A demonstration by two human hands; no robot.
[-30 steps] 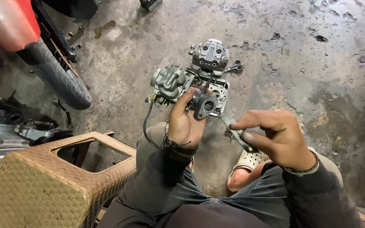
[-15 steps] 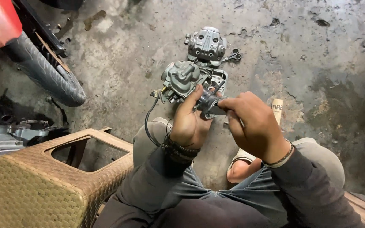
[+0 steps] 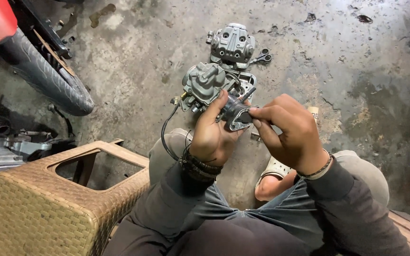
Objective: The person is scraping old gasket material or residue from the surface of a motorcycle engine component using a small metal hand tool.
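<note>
Carburettor (image 3: pixel 205 87) held up over the concrete floor (image 3: pixel 357 71), above the person's knees; left hand (image 3: pixel 212 135) wraps it from below, fingers curled shut around the body, thumb side toward the flange (image 3: pixel 237 124); a thin black hose (image 3: pixel 167 132) hangs from it. Right hand (image 3: pixel 288 132) closes thumb and forefinger in a pinch on a small dark part (image 3: pixel 245 116) at the flange end; what that part is cannot be told. Judgement: best done with the left grip firm and the wrist braced, so the body does not twist while the right fingers work; keep the pinch square to the bore; hold low over the lap, since a small piece dropped on the rough floor would be hard to find. Grey engine cover (image 3: pixel 232 43) and scissors (image 3: pixel 262 58) lie on the floor beyond; woven stool (image 3: pixel 39 208) at left, tyre (image 3: pixel 48 80) behind it.
</note>
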